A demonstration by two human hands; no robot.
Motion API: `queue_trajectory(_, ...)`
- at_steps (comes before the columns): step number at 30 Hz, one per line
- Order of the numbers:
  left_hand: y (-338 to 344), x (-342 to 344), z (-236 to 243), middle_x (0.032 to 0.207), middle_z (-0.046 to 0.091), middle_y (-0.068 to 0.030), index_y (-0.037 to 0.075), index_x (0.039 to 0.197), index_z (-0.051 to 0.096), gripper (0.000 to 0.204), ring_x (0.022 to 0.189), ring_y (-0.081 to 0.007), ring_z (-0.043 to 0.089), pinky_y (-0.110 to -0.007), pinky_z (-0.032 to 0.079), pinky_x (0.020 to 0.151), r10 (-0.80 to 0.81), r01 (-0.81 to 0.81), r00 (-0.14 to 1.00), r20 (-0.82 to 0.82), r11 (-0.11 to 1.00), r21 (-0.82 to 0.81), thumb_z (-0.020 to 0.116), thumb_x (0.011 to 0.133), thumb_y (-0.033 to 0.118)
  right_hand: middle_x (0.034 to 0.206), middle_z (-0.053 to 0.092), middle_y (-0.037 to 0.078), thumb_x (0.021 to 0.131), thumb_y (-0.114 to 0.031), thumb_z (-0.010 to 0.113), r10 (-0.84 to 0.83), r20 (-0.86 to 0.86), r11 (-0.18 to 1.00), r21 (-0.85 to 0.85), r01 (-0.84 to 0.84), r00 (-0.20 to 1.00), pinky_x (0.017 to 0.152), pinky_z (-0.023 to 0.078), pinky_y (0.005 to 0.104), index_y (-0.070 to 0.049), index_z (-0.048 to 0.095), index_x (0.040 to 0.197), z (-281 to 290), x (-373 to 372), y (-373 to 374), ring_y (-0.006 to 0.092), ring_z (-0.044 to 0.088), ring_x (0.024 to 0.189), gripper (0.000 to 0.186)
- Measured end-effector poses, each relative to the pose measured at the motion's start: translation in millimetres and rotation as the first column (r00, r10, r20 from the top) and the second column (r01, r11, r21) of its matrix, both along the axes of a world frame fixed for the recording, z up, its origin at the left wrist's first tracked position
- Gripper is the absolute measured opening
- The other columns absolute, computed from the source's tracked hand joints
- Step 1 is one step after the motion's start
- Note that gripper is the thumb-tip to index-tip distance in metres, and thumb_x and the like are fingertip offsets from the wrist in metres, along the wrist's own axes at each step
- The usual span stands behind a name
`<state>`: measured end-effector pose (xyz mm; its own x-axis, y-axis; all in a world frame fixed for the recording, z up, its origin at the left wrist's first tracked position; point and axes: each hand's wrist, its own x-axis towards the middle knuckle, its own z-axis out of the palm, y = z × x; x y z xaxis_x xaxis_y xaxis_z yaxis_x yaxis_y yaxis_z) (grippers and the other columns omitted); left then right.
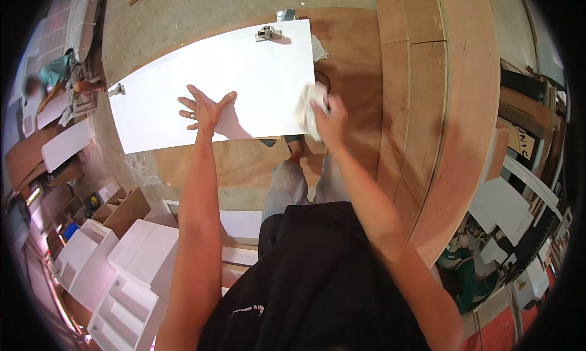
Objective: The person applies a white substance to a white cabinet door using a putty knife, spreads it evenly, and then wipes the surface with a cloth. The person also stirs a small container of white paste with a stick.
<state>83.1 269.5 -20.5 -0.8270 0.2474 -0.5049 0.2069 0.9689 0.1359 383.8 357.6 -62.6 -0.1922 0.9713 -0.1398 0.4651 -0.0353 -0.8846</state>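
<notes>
A long white panel (159, 101) lies in front of me, with a metal hinge (267, 34) fixed near its far right corner and another hinge (117, 90) at its left end. My left hand (204, 112) rests on the panel with fingers spread wide, a ring on one of them. At the panel's right edge my right hand (331, 119) grips a crumpled white cloth (310, 112), pressed against that edge. The fingertips of the right hand are partly hidden by the cloth and slightly blurred.
Brown wooden boards (351, 52) lie under the panel and beyond its right end. A tall wooden cabinet (406, 95) stands close on my right. White drawer boxes (131, 308) fill the lower left. Another person (58, 76) crouches at the far left. Scrap panels (500, 204) lean at far right.
</notes>
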Motion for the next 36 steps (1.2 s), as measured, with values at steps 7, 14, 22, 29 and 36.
queue_trajectory(7,17.7,-2.7,-7.6,0.162,-0.014,-0.0269,0.019,0.16,0.0,0.148,0.146,-0.0557,-0.012,-0.081,0.008,0.106,-0.028,0.028,1.0,-0.011,0.999,0.018,0.087,0.053,0.07,0.089,0.069,0.022,0.076,-0.031,0.08,0.022,0.013,1.0,-0.022,-0.021,1.0,0.071,0.05,0.0447,0.003,0.068,0.092,-27.0,-78.0,170.4,0.0383,0.067,0.082,0.039)
queue_trajectory(14,9.0,-2.9,-4.6,0.161,-0.015,-0.029,0.017,0.16,-0.001,0.15,0.146,-0.057,-0.013,-0.082,0.007,0.105,-0.019,0.02,1.0,-0.01,1.0,0.024,0.089,0.052,0.069,0.08,0.059,0.015,0.076,-0.016,0.081,0.032,0.022,0.999,-0.034,-0.031,0.999,0.067,0.048,0.0395,0.003,0.064,0.088,-13.0,26.3,-34.0,0.0324,0.062,0.075,0.028)
queue_trajectory(22,16.9,-2.0,-11.1,0.163,-0.011,-0.0262,0.02,0.16,0.0,0.146,0.147,-0.0554,-0.01,-0.08,0.01,0.107,-0.038,0.039,0.998,-0.041,0.999,0.009,0.087,0.054,0.07,0.091,0.068,0.022,0.077,-0.033,0.08,0.012,-0.006,0.999,0.047,-0.012,1.0,0.074,0.05,0.0448,0.002,0.069,0.093,-31.7,-74.9,162.0,0.0388,0.066,0.087,0.04)
queue_trajectory(29,4.0,-9.1,-12.7,0.163,-0.011,-0.0268,0.019,0.16,0.001,0.148,0.146,-0.0559,-0.011,-0.081,0.009,0.107,-0.039,0.039,0.998,-0.039,0.999,0.007,0.087,0.052,0.07,0.086,0.064,0.018,0.078,-0.025,0.08,-0.019,-0.068,1.0,-0.002,0.019,0.997,0.071,0.049,0.0436,0.003,0.064,0.088,-32.0,-48.2,86.3,0.0341,0.063,0.079,0.034)
queue_trajectory(36,-6.1,-12.5,-17.4,0.162,-0.014,-0.0284,0.017,0.161,-0.001,0.154,0.146,-0.0559,-0.015,-0.081,0.0,0.105,-0.11,0.111,0.994,-0.014,0.992,0.058,0.087,0.048,0.073,0.09,0.065,0.017,0.079,-0.019,0.079,0.571,0.069,0.762,-0.417,-0.496,0.818,0.073,0.05,0.0411,-0.003,0.069,0.094,-8.4,105.9,-51.1,0.0329,0.064,0.082,0.024)
